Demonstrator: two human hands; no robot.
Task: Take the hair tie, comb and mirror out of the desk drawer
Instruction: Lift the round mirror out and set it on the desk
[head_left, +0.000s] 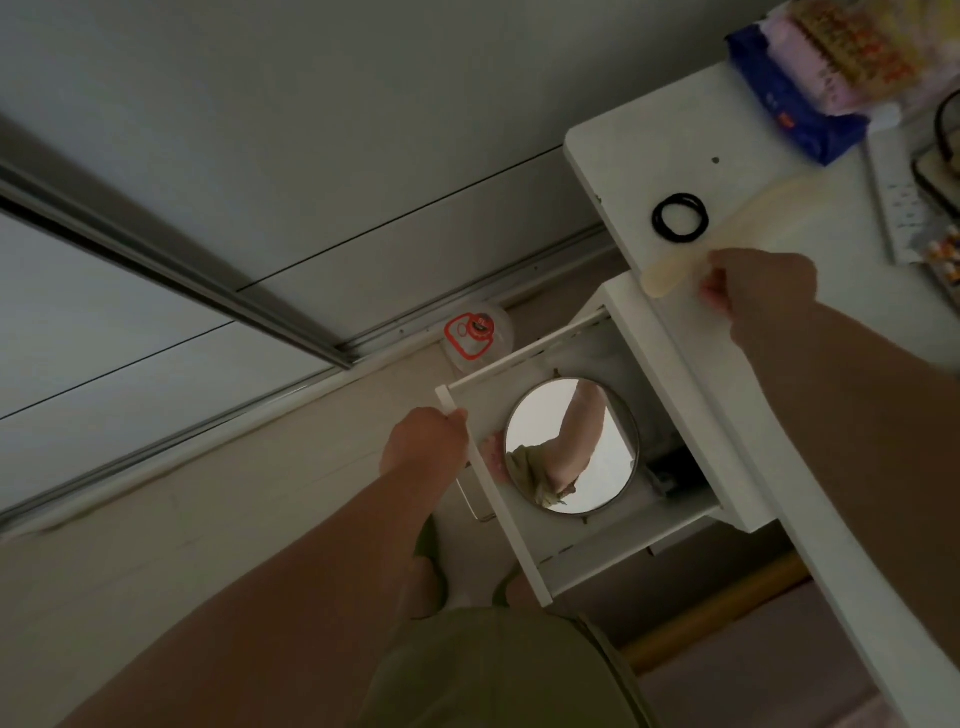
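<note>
The white desk drawer (524, 545) stands pulled out. My left hand (423, 441) grips its front panel near the far corner. A round mirror (571, 447) lies flat inside the drawer and reflects my arm. On the white desk top (649, 156), black hair ties (679, 217) lie in a small ring. Beside them rests a cream comb (727, 234), lying partly over the desk's edge. My right hand (758, 286) pinches the comb near its lower end.
A blue packet (784, 104) and snack bags (852, 47) sit at the desk's far end, with papers and small items (904, 208) to the right. A clear plastic bag with red print (475, 332) lies on the floor by the wall. My feet in green slippers (431, 566) stand below the drawer.
</note>
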